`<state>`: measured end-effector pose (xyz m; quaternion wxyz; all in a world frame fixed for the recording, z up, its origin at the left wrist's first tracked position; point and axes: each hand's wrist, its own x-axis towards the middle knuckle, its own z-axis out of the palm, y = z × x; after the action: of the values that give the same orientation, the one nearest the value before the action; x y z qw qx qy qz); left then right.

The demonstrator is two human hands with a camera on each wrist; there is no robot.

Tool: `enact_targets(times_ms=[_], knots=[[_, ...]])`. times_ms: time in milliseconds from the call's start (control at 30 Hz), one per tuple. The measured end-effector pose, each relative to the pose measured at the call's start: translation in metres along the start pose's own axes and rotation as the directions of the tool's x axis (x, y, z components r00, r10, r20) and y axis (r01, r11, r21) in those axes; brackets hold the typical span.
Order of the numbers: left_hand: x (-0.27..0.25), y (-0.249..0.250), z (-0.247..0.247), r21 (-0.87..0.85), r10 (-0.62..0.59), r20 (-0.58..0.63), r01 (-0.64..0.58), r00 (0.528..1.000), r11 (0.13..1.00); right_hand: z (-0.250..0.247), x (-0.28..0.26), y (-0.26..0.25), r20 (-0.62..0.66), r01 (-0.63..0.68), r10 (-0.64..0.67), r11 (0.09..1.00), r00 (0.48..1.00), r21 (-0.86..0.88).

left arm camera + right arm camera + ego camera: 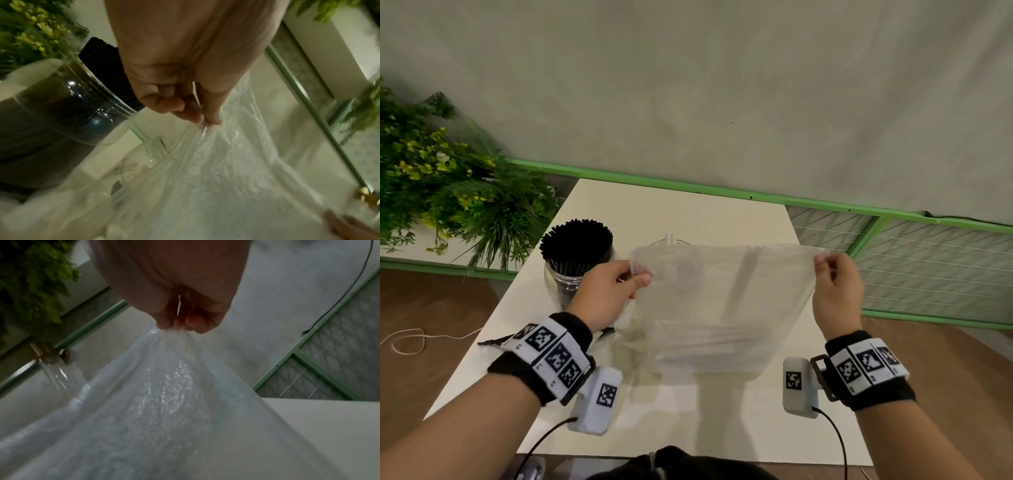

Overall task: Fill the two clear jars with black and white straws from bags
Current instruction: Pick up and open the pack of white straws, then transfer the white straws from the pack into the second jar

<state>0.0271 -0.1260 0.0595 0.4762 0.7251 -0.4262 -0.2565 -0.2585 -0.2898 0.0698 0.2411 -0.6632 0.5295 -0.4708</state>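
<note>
Only both hands (722,284) pinch an unlabelled clear bag (719,308).

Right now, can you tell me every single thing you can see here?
table: one, white, under everything
black straws: a full bunch, black, standing in the left jar
left jar: one, clear, on the table by the left hand
second jar: one, clear, behind the bag, mostly hidden; a couple of white straws poke up
bag: one, clear, held up over the table, white straws lying at its bottom
plants: one clump, green with yellow, left of the table
rail: green, along the wall
string: one, pale, on the floor at left
left hand: pinches the bag's left top corner
right hand: pinches the bag's right top corner
wristbands: two, black with markers
</note>
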Motion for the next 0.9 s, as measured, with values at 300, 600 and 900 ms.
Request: enact_targets(times_ms=[300,600,900], knots=[[-0.017,0.026,0.009,-0.114,0.084,0.123,-0.07,0.989,0.991,0.023,-0.049,-0.075,0.34,0.606,-0.554,0.793,0.759,-0.061],[-0.034,0.039,0.03,-0.095,0.134,0.219,-0.116,0.966,0.989,0.087,-0.093,-0.04,0.82,0.449,0.115,0.79,0.561,-0.417],[-0.049,-0.015,0.012,0.021,0.032,0.282,-0.039,0.959,0.999,0.048,-0.059,-0.034,0.741,0.086,0.077,0.98,0.668,-0.179]])
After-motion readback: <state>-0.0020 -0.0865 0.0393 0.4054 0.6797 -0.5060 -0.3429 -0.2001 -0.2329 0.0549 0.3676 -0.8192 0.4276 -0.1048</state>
